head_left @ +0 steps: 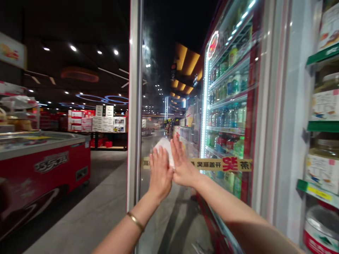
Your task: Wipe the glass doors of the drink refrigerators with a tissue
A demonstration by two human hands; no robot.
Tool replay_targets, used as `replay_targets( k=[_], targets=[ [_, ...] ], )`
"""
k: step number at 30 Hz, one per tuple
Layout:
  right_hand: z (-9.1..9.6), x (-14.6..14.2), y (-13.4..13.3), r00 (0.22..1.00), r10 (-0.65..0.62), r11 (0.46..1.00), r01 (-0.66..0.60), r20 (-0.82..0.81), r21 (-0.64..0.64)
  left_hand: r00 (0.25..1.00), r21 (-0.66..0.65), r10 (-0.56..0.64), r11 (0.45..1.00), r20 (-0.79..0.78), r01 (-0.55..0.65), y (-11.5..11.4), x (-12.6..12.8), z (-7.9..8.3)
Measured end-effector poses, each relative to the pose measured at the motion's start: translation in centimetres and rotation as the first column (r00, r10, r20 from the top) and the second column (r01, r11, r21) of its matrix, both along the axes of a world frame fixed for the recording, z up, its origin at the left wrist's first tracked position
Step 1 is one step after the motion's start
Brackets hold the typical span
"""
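An open glass cooler door [148, 106] with a pale metal frame stands straight ahead of me. Both of my hands lie flat against the pane, side by side and touching. My right hand [182, 163] presses a white cloth [164, 145] onto the glass with its fingers stretched upward. My left hand [159, 171] rests just left of it, fingers straight and together, its fingertips at the cloth's lower edge. A gold bangle [135, 221] circles my left wrist. A yellow and red sticker strip [221, 164] crosses the door at hand height.
To the right are the lit cooler shelves of drink bottles [229, 106] and the cooler's open interior with jars [323, 158]. A red chest freezer [42, 165] stands at left across a grey floor aisle [100, 208]. Stacked cartons [97, 121] sit farther back.
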State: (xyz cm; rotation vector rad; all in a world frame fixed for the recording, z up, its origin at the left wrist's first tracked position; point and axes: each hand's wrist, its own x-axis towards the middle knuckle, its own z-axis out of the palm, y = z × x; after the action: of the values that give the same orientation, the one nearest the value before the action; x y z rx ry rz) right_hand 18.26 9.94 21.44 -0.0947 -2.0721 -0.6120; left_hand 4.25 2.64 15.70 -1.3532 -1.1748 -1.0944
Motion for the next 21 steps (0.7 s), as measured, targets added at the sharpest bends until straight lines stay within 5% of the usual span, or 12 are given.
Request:
replay_targets(
  k=[4,8,11,14,16,18,21],
  targets=[
    [1.8,10.0,5.4,0.964,-0.215,0.971,0.228,-0.154,0.072,0.982,0.000,0.085,0.996,-0.171,-0.086,2.1,-2.6,2.8],
    [1.0,17.5,10.0,0.892,-0.337,0.930,0.365,-0.302,0.039,0.981,0.073,0.139,0.989,-0.135,-0.130,2.6,-4.2,5.9],
    [-0.2,19.1,11.5,0.880,-0.357,0.917,0.394,-0.313,0.061,0.928,-0.011,0.124,0.991,-0.353,-0.136,2.2,-3.0,3.6],
    [-1.1,18.8,11.9,0.890,-0.349,0.918,0.387,-0.295,0.081,0.729,-0.132,0.025,0.978,-0.684,-0.158,0.7,-2.6,-0.2],
    [-1.2,18.6,12.0,0.895,-0.349,0.919,0.385,-0.279,0.087,0.650,-0.161,-0.002,0.969,-0.760,-0.186,0.1,-3.8,-0.2],
    [-1.0,18.6,12.1,0.888,-0.365,0.908,0.406,-0.279,0.105,0.725,-0.140,0.056,0.968,-0.686,-0.208,0.5,-5.1,2.2],
    [-0.7,18.7,12.2,0.874,-0.390,0.888,0.441,-0.291,0.133,0.911,-0.070,0.184,0.972,-0.368,-0.225,2.6,-5.4,5.0]
  ],
)
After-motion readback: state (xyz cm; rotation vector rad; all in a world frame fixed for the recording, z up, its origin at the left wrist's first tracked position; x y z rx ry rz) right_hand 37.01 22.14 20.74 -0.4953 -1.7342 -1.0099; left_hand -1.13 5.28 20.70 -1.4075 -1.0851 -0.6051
